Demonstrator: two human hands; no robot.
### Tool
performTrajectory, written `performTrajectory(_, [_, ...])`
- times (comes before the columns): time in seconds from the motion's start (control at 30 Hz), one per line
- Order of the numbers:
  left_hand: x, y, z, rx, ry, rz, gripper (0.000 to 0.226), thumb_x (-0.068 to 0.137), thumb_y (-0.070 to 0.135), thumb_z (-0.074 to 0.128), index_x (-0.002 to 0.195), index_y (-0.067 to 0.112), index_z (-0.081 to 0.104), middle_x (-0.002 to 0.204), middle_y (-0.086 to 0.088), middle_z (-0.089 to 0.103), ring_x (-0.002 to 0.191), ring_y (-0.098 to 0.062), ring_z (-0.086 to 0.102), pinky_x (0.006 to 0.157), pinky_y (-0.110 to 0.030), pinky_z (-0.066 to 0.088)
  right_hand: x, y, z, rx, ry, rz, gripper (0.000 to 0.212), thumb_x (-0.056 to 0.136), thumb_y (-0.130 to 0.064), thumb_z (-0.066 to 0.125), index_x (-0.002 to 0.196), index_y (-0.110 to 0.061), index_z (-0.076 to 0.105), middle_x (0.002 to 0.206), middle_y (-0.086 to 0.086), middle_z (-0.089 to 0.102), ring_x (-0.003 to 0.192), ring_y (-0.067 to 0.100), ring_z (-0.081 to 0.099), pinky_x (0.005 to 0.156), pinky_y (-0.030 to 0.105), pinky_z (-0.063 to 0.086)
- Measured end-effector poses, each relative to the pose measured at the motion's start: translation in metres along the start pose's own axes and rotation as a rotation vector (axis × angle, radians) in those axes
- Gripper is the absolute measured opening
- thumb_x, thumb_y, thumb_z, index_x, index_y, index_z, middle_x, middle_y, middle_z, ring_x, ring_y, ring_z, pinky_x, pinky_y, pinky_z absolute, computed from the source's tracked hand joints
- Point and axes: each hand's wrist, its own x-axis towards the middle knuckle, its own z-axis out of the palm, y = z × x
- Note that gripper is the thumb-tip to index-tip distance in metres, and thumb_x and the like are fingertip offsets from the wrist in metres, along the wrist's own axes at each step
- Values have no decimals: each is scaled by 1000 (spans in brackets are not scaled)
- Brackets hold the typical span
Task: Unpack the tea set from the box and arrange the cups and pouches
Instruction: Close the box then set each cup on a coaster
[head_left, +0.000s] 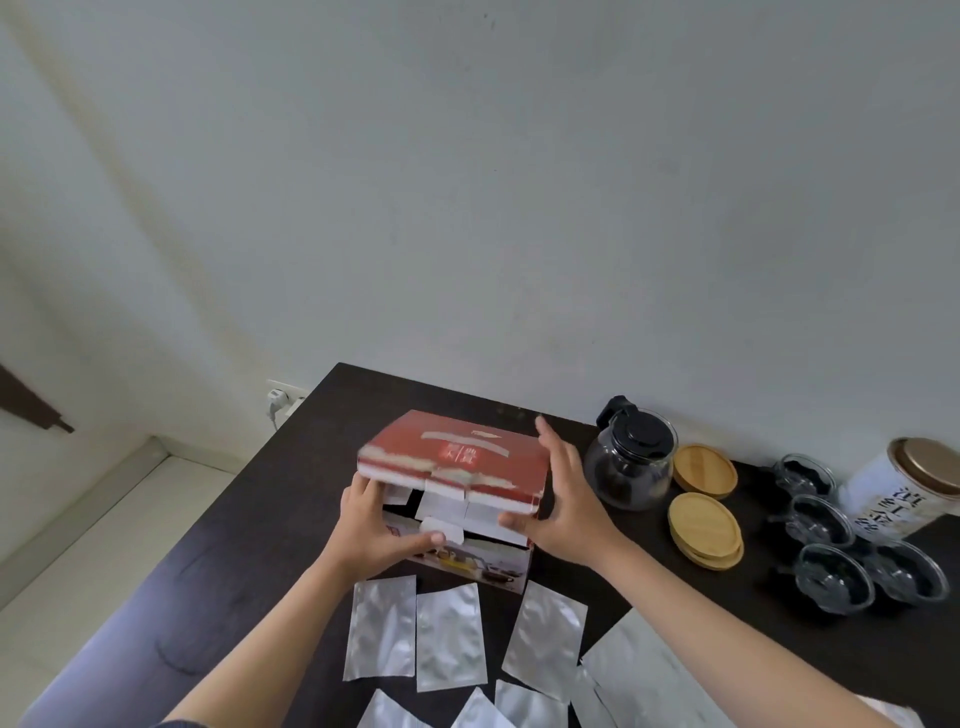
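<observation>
In the head view, a dark surface (249, 525) stands against a pale wall. Near its middle sits the red and white box (470, 551), and both hands are on its lid (457, 457), which is lifted and tilted above the lower part; the lid is blurred. The left hand (376, 525) holds the left end of the box, with the fingers curled under the lid edge and the thumb on a white flap at the front. The right hand (563, 493) grips the right end of the lid, the fingers stretched up along its side and the thumb bent under its front corner.

In front of the box, near the camera, several silver pouches (449, 636) lie flat on the surface, some side by side and some overlapping at the lower right. To the right of the box stands a glass teapot (631, 462) with a black cover. Beside it lie round wooden coasters (705, 525). Further right are small glass cups (834, 577) in a group, and behind them a white tin (906, 488) with a golden top.
</observation>
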Motion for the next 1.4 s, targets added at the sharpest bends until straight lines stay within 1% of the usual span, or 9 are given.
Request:
performTrajectory(0.17, [0, -2, -2, -157, 4, 25, 60, 64, 70, 70, 112, 34, 62, 112, 14, 65, 112, -8, 58, 96, -41, 49, -16, 10, 19, -120, -68, 14, 107, 63, -88, 48, 148, -47, -2, 159, -3, 1, 148, 20, 2, 116, 54, 23])
performTrajectory(0.27, [-7, 5, -2, -352, 52, -104, 54, 76, 68, 58, 114, 29, 60, 109, 8, 68, 104, -5, 63, 94, -37, 51, -18, 15, 26, -164, -27, 8, 87, 74, -86, 35, 146, -50, 1, 160, -2, 0, 148, 18, 1, 114, 57, 24])
performTrajectory(0.4, [-8, 5, -3, -482, 88, -251, 31, 94, 35, 51, 122, 23, 52, 108, 8, 66, 99, -7, 64, 88, -31, 53, -23, 17, 33, -212, -10, 7, 85, 79, -85, 25, 149, -39, 14, 161, 2, 0, 148, 20, 5, 114, 56, 26])
performTrajectory(0.6, [-10, 11, -7, -285, 41, -206, 35, 93, 27, 56, 126, 27, 45, 101, 21, 58, 89, 4, 59, 67, -7, 50, -31, 21, 40, -246, 69, 87, 101, 75, -89, 12, 151, -23, 18, 161, 4, -1, 148, 25, 5, 116, 55, 22])
performTrajectory(0.87, [-14, 14, -1, -186, 69, -156, 56, 88, 35, 59, 139, 16, 45, 99, 20, 61, 88, 5, 60, 67, -5, 48, -32, 32, 43, -113, 127, 152, 92, 81, -82, 21, 152, -24, 15, 162, -1, 7, 148, 16, 10, 116, 48, 28])
performTrajectory(0.97, [-14, 16, 0, -183, 94, -148, 56, 90, 32, 59, 142, 17, 42, 105, 12, 63, 89, 0, 60, 66, -2, 46, -32, 27, 42, -88, 140, 145, 87, 83, -75, 25, 152, -22, 15, 161, 1, 9, 148, 17, 13, 115, 32, 30])
performTrajectory(1.07, [-15, 18, 1, -195, 92, -144, 61, 90, 32, 59, 144, 18, 37, 111, 7, 62, 92, -5, 61, 67, -4, 48, -32, 23, 41, -100, 136, 149, 86, 82, -69, 27, 152, -20, 16, 161, 3, 9, 147, 15, 13, 106, 19, 27])
performTrajectory(1.23, [-18, 20, 6, -300, 87, -158, 65, 87, 37, 60, 146, 25, 32, 107, 21, 59, 95, -1, 62, 75, -13, 54, -35, 28, 46, -138, 131, 158, 87, 82, -72, 24, 152, -22, 13, 161, 1, 5, 147, 16, 12, 108, 22, 30])
performTrajectory(1.4, [-21, 17, 12, -378, 91, -217, 69, 88, 41, 57, 148, 28, 27, 109, 20, 61, 98, -3, 63, 83, -23, 54, -37, 32, 53, -167, 146, 167, 83, 84, -70, 24, 153, -24, 9, 161, 0, 1, 147, 15, 12, 108, 22, 32])
